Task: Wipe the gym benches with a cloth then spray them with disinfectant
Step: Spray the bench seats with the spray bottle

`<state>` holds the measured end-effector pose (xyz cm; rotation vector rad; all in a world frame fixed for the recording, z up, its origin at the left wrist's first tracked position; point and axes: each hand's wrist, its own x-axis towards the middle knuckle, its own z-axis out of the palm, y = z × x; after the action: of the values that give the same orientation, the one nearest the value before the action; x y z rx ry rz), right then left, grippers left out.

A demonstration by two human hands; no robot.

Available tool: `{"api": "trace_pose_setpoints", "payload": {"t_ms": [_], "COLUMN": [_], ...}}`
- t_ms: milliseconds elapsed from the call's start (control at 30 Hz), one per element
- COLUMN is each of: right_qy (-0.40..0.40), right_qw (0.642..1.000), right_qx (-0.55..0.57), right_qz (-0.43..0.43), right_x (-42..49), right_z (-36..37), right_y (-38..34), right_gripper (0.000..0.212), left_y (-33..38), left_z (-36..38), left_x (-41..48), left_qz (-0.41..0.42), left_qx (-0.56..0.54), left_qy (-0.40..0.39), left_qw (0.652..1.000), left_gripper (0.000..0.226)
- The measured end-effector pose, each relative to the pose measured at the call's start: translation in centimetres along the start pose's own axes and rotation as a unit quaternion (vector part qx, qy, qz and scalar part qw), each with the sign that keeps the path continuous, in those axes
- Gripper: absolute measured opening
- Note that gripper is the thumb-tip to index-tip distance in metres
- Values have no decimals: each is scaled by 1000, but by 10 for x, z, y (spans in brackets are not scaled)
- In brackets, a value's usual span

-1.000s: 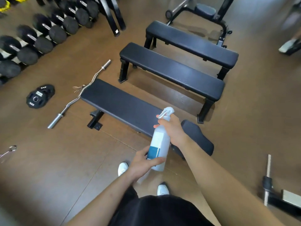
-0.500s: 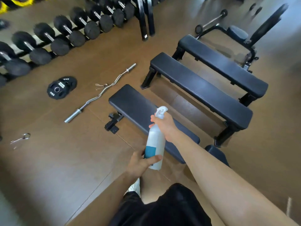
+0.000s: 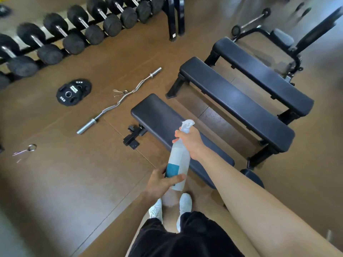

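Spray bottle (image 3: 177,156): nozzle toward nearest bench (image 3: 157,112). Right hand (image 3: 191,141) wraps neck, bottle's 12 o'clock end; left hand (image 3: 161,182) grips base, 6 o'clock end.

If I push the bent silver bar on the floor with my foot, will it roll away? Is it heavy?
Probably it will not roll far: the curl bar has zigzag bends that should stop it turning over. It looks like solid metal, so it is likely stiff and heavy. The spring clip beside it may get dragged along.
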<state>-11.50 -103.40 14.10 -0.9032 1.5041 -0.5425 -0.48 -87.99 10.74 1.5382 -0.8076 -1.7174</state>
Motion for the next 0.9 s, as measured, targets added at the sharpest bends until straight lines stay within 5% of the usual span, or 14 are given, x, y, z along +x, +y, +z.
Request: {"api": "trace_pose_setpoints", "payload": {"t_ms": [133,367,567,767,900], "right_qy": [-10,104,128,184,221], "right_qw": [1000,992,985,965,950], "right_qx": [17,77,110,173,206], "right_qz": [6,10,38,70,74], "right_x": [-8,-33,-59,-95,-124], "right_z": [-22,-74,-115,-153,-178], "right_y": [7,42,78,130,173], "right_gripper": [38,10,27,11,19], "left_y": [-1,-12,-19,-39,-61], "left_z": [11,43,80,117,148], "left_x": [2,6,-8,-34,-59], "left_qz": [-18,-17,-42,-60,-52], "left_qx": [2,53,99,146,172], "left_qy": [-45,-97,-150,-204,-216], "left_qw": [999,994,983,966,960], "left_gripper": [48,52,42,42,39]}}
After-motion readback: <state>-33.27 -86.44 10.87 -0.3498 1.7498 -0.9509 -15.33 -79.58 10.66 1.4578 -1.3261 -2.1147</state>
